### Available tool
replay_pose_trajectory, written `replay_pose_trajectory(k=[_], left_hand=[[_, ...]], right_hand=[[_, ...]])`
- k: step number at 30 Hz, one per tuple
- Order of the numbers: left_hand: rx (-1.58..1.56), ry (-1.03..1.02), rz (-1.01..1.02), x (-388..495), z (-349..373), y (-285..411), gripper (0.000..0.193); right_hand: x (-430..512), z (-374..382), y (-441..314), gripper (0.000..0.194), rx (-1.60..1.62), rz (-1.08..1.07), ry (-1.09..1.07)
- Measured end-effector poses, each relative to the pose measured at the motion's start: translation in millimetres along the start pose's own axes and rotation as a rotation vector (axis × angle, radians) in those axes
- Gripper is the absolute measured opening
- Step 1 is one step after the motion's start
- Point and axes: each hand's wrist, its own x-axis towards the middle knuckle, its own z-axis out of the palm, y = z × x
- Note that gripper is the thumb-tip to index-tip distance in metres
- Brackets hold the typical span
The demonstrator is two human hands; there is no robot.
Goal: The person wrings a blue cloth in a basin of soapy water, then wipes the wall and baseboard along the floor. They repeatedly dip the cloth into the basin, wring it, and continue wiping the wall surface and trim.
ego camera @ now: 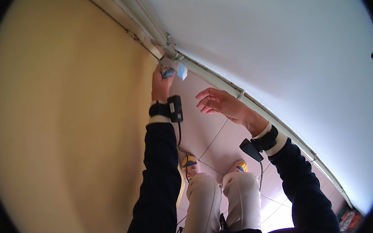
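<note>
My left hand is closed around a crumpled white and light-blue cloth or wipe. The wad lies against the lower part of a pale pipe, where the yellowish surface and the white wall come together. To the right, my right hand hangs above the tiled floor with its fingers apart and bent, holding nothing. Both wrists carry a strapped black device with a cable.
A pale pipe with brackets runs along the foot of the white wall. A large yellowish surface rises on the left. Pink floor tiles lie below, and bagged items sit at lower right.
</note>
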Motion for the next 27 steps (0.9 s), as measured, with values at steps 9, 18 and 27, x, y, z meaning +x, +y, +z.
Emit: replay_pose_trajectory(k=[9,18,27], left_hand=[[-1.159,-0.283,-0.229,115,-39,-72,0.023],[-0.667,0.241,-0.289,75,-30,10,0.024],[0.255,0.023,-0.063,124,-43,61,0.032]], right_hand=[[-5,-11,-19,0.030,-0.077,-0.017,0.169],[-3,2,-50,0.028,0.023,-0.038,0.081],[12,9,-67,0.025,-0.047,-0.013,0.105]])
